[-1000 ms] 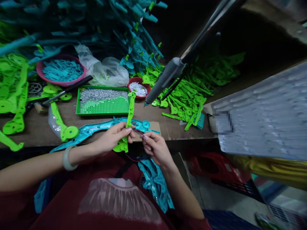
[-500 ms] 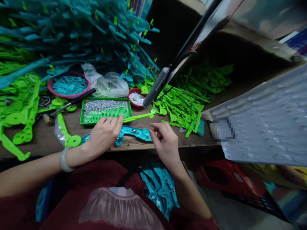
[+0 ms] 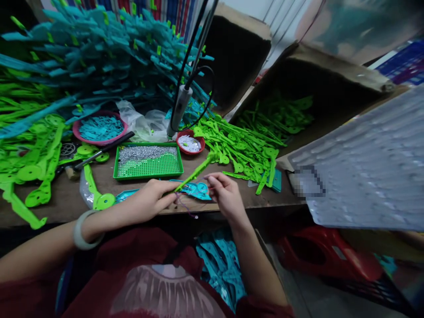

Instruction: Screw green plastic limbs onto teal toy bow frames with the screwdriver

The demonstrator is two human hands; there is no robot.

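My left hand (image 3: 154, 198) is closed on the lower end of a long lime-green plastic piece (image 3: 198, 171), which slants up and away to the right. Thin red wires (image 3: 202, 191) run from near this piece to my right hand (image 3: 225, 194), whose fingertips are pinched on them. A purple wire (image 3: 186, 206) with a small pale tip dangles below the left fingers, over the table's front edge. Beneath both hands lies a teal plastic shell (image 3: 198, 189) on the table, partly covered by the left hand and the green piece.
A green mesh tray (image 3: 181, 170) of small silvery screws sits behind my hands. Above it hangs an electric screwdriver (image 3: 180, 108). Around are a red bowl (image 3: 191, 151) of white bits, a pink bowl (image 3: 99, 142), heaped green pieces (image 3: 245, 145) and stacked teal shells (image 3: 115, 57).
The green piece has turned from nearly level to a steep slant. Wires now show stretched to my right hand, with a purple one dangling. The hanging screwdriver has swung left.
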